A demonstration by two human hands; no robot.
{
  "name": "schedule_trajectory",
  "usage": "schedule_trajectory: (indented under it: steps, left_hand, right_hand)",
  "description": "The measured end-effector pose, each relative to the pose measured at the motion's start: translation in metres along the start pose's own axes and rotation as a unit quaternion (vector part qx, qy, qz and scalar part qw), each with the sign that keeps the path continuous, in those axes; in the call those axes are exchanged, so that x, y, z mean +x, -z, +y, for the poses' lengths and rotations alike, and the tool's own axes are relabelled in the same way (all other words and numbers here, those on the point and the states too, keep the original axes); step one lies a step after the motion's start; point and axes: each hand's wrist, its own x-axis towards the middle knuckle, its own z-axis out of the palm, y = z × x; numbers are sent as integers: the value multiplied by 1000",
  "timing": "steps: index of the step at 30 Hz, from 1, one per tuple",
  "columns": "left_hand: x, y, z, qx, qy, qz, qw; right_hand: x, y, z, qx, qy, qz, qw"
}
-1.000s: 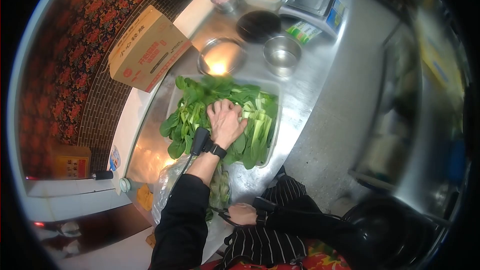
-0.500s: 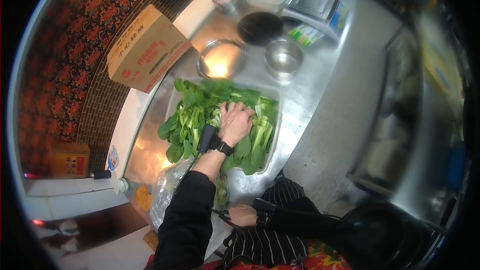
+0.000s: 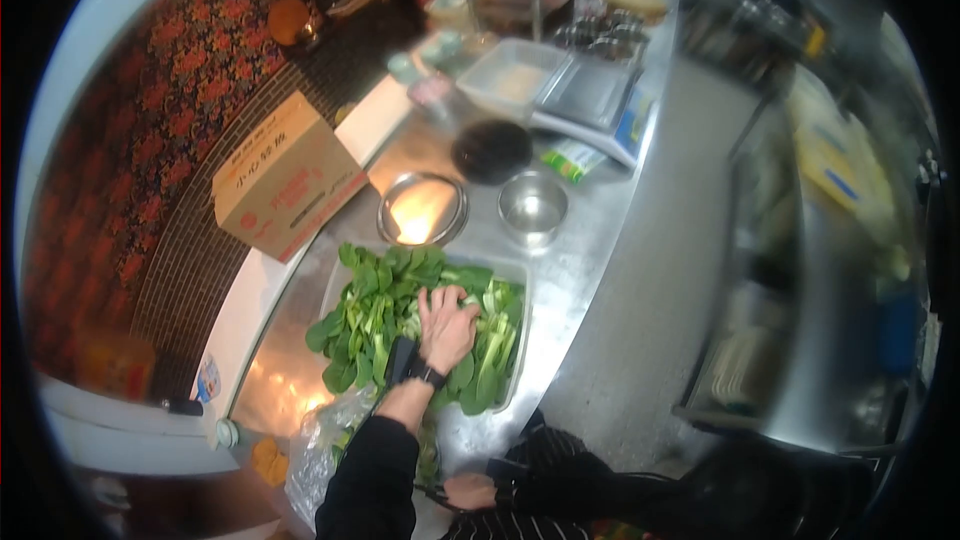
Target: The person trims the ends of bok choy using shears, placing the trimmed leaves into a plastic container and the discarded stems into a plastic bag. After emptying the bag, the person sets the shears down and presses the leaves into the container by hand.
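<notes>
Leafy bok choy (image 3: 360, 315) fills a clear plastic tub (image 3: 523, 340) on the steel counter. My left hand (image 3: 447, 330) lies on top of the greens, fingers apart and slightly bent, tips partly among the leaves. A black band and a small black device (image 3: 402, 358) are on that wrist. Low in the view, my right hand (image 3: 470, 490) is beside the striped apron (image 3: 515, 523), apart from the tub. Its fingers are not clear. A crumpled clear plastic bag (image 3: 318, 455) with some greens lies under my left forearm.
Beyond the tub stand a round steel pan (image 3: 423, 210), a steel bowl (image 3: 533, 210), a dark round item (image 3: 492, 150) and a scale (image 3: 585, 90). A cardboard box (image 3: 285, 180) sits on the left ledge. Shelving (image 3: 740, 370) runs along the right, past the floor aisle.
The view has tilted up, so the counter and tub sit lower and more of the far end shows. My left hand stays on the bok choy; my right stays low by the apron.
</notes>
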Motion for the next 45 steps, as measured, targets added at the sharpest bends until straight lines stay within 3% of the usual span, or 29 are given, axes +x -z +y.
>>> schedule_trajectory:
  steps: [3,5,7,10,13,14,16,18,21,26,28,29,31,34,36,38,39,40,42,43,44,45]
  left_hand:
    - [-9,47,24,-47,-10,92,995]
    - [-34,75,22,-194,26,142,970]
    - [-70,116,23,-190,57,190,962]
    - [-157,140,8,-275,212,252,903]
    - [-240,135,1,-303,335,257,855]
    - [-267,127,-2,-320,398,255,821]
    - [-318,116,-11,-251,490,119,826]
    - [-359,93,-16,-144,514,54,844]
    - [-397,67,-14,-216,528,1,821]
    - [-407,58,3,-54,553,21,831]
    - [-397,73,7,52,534,-18,843]
    - [-397,70,5,51,535,-12,843]
    - [-402,61,-1,74,578,-101,806]
    - [-416,64,-17,39,595,-113,795]
    - [-427,73,-29,38,585,-89,805]
    - [-436,90,-32,-232,571,133,777]
    - [-432,101,-26,-285,521,242,767]
    - [-427,109,-21,-284,522,246,766]
    - [-420,121,-14,-485,483,430,589]
    - [-423,117,-16,-559,446,458,528]
    - [-424,112,-15,-558,443,463,528]
    - [-420,111,-9,-621,423,502,428]
  right_hand:
    - [-5,7,-5,-9,12,19,1000]
    - [-10,11,-9,10,-3,21,1000]
    - [-9,19,-16,17,-13,10,1000]
    - [-6,24,-16,29,-19,20,999]
    - [3,19,10,-113,68,97,986]
    - [-5,28,4,-49,48,102,992]
    - [-4,33,10,-16,42,99,994]
    - [-1,47,3,94,-32,68,993]
    - [-11,63,-24,207,-97,37,973]
    - [-13,54,-42,158,-121,29,980]
    - [-20,52,-58,147,-126,33,981]
    - [-22,52,-63,141,-124,35,982]
    - [-26,48,-69,118,-104,13,987]
    - [-19,38,-53,65,-74,40,994]
    - [-23,41,-58,49,-71,51,995]
    - [-27,44,-66,63,-86,21,994]
    - [-25,46,-70,59,-84,22,995]
    - [-24,45,-72,50,-88,24,995]
    - [-19,38,-68,37,-88,22,995]
    - [-16,32,-61,61,-87,12,994]
    - [-11,30,-56,85,-85,4,993]
    - [-15,31,-64,85,-93,-25,992]
